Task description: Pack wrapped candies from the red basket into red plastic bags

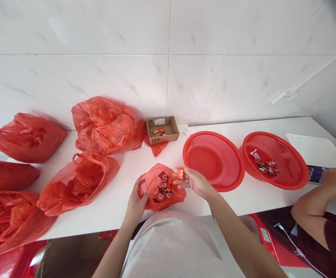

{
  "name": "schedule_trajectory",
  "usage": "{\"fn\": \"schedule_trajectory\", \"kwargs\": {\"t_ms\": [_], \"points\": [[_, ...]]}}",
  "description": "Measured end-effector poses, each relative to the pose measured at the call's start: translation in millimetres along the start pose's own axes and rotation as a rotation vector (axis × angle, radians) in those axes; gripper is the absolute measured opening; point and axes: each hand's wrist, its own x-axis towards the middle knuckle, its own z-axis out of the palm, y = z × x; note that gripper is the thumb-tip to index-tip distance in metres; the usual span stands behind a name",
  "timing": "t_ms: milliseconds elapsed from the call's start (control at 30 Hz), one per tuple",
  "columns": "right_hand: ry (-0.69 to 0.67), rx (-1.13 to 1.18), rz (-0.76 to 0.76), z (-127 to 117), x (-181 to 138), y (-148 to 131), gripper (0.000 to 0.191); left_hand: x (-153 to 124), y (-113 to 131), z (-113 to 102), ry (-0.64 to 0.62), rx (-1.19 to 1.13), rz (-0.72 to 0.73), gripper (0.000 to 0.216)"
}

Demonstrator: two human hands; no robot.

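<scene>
1. Small red bag [153,181] sits mouth-up on the white surface [107,208] right in front of me, with dark, printed wrapped packets [164,187] inside.
2. My left hand [137,200] is clamped on its left rim, thumb over the edge.
3. My right hand [195,181], apart from the left, grips a red-orange packet [181,173] above the small red bag's right side.
4. Left of the small red bag lies a larger open bag [78,185] of crumpled red plastic.
5. Right of it stands a red perforated basket [205,164]; farther right, a second basket [289,170] holds several wrapped packets.
6. Well to its right is another person's forearm [315,199].
7. Behind it stands a cardboard box [169,137] containing red packets; behind and left, a bulging red bag [104,125].
8. Farthest behind it rises the tiled wall [133,81].
</scene>
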Motion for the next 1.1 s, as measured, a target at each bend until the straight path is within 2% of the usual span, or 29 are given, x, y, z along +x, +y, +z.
{"fn": "schedule_trajectory", "kwargs": {"t_ms": [67, 133, 200, 300, 400, 467, 567, 667, 767, 867, 933, 1000, 1100], "points": [[0.027, -0.328, -0.09, 15, -1, 4, 0.044, -3, 0, -2, 0.022, -0.001, -0.001, 0.069], [0.143, -0.705, -0.197, 25, -2, 10, 0.037, -6, 0, -4, 0.039, -0.01, -0.03, 0.074], [0.229, -0.982, -0.234, 30, -3, 18, 0.028, -10, -1, -6, 0.054, -0.017, -0.077, 0.078], [0.207, -1.178, -0.201, 34, -4, 39, 0.021, -15, -5, -9, 0.054, -0.048, -0.119, 0.082], [0.216, -1.261, -0.144, 33, -2, 65, 0.029, -18, -15, -14, 0.066, -0.077, -0.127, 0.084], [0.253, -1.27, -0.081, 28, 0, 79, 0.028, -19, -25, -19, 0.085, -0.04, -0.125, 0.079], [0.297, -1.219, -0.03, 16, 1, 88, 0.009, -21, -38, -32, 0.089, 0.059, -0.138, 0.054], [0.351, -1.13, -0.055, 6, -6, 70, 0.026, -26, -38, -52, 0.091, 0.092, -0.157, 0.043], [0.447, -0.942, -0.183, 5, -27, 26, 0.038, -34, -15, -79, 0.144, 0.057, -0.118, 0.046], [0.483, -0.54, -0.418, 18, -52, -25, 0.029, -45, 24, -102, 0.236, -0.034, -0.002, 0.04], [0.444, -0.44, -0.503, 30, -61, -48, 0.024, -52, 47, -106, 0.287, -0.145, 0.067, 0.039], [0.392, -0.458, -0.506, 39, -62, -55, 0.022, -56, 61, -100, 0.287, -0.208, 0.107, 0.039], [0.349, -0.534, -0.42, 43, -57, -49, 0.021, -59, 60, -86, 0.253, -0.113, 0.083, 0.037]]}}
